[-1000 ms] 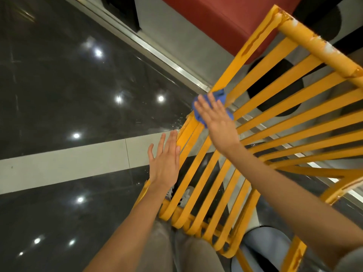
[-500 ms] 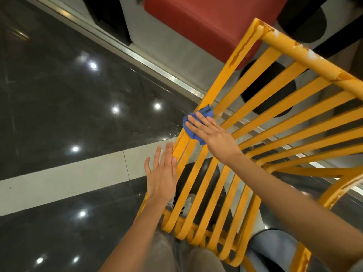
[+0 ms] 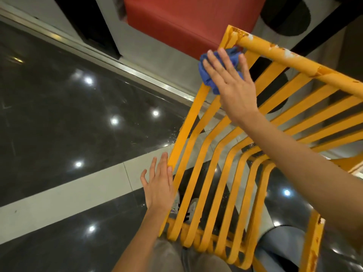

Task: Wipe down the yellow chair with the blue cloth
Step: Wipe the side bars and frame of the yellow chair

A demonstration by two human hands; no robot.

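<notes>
The yellow chair is a slatted metal frame with chipped paint, tipped toward me and filling the right half of the head view. A crumpled blue cloth lies on the leftmost slat near the top corner of the backrest. My right hand presses the cloth flat against the slat with straight, spread fingers. My left hand rests with straight fingers against the outer left edge of the seat frame, lower down.
A glossy dark tiled floor with a pale strip spreads to the left. A red upholstered seat stands just beyond the chair's top. A metal floor rail runs diagonally behind. My legs show under the slats.
My right hand has slid the blue cloth up the left slat from the bend toward the backrest's top corner. My left hand has stayed against the frame's left edge.
</notes>
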